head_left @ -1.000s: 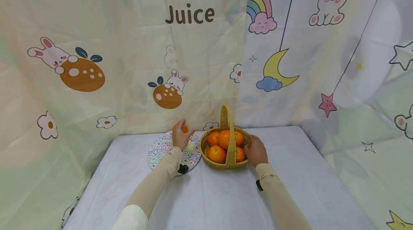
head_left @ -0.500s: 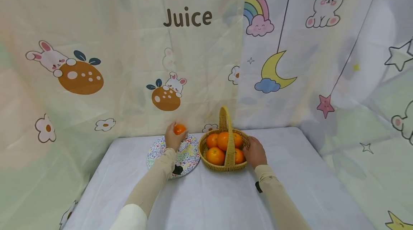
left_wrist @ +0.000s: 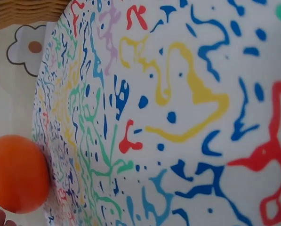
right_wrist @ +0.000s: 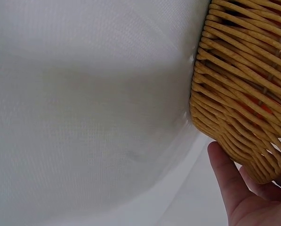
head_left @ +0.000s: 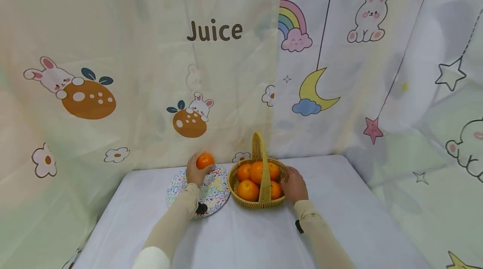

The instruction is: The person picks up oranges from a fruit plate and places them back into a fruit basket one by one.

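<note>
At the far edge of a round white plate with coloured squiggles, my left hand holds an orange, thumb on its near right side and fingers to the left. In the left wrist view the orange is low against the plate, with a few fingertips at the bottom corner. To the right of the plate stands a woven basket with a tall handle and several oranges inside. My right hand grips its right end; thumb and fingers show at the weave in the right wrist view.
Everything stands at the back of a table under a white cloth. Directly behind it hangs a printed curtain with rabbits, a rainbow and a moon. Curtain sides also close in left and right.
My left hand has shifted left around the orange, showing more of the fruit. The orange, plate and basket keep their places; my right hand stays at the basket. The head view has tilted upward.
</note>
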Demonstrator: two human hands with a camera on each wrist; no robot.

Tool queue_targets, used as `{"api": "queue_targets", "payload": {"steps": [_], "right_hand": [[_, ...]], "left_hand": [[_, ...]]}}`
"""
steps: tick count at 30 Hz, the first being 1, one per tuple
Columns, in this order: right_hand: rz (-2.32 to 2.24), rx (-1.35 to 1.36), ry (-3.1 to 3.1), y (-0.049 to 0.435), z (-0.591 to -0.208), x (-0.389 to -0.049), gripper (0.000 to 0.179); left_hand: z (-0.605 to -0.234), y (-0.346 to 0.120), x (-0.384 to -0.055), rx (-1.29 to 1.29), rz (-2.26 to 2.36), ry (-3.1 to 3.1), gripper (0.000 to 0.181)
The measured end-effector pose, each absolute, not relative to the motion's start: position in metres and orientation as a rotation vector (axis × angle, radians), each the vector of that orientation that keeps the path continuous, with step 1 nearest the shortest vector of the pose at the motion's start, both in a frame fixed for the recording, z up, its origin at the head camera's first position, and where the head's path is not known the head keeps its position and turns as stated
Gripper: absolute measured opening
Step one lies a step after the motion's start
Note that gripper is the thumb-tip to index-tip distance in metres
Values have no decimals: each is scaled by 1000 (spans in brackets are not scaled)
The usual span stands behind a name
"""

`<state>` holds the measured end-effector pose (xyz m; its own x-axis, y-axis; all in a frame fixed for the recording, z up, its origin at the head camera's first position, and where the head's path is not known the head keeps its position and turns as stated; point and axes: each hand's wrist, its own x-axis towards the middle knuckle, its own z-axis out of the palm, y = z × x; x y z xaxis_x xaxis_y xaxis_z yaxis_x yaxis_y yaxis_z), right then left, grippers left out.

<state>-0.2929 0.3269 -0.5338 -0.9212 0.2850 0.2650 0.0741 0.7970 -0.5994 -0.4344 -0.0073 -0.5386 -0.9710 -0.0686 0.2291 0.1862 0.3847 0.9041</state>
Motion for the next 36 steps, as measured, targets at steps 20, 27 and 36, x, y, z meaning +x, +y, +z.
{"api": "queue_targets", "payload": {"steps": [20, 27, 36], "right_hand": [[839, -292, -2587, 322, -542, -285, 54], [803, -294, -2596, 321, -539, -284, 55], [821, -280, -2587, 323, -542, -287, 55]], "left_hand": [[-559, -13, -435, -6, -1708, -2386, 70], [-559, -13, -433, 0, -1748, -2380, 72], [-556, -11, -431, -24, -1727, -2341, 71]]}}
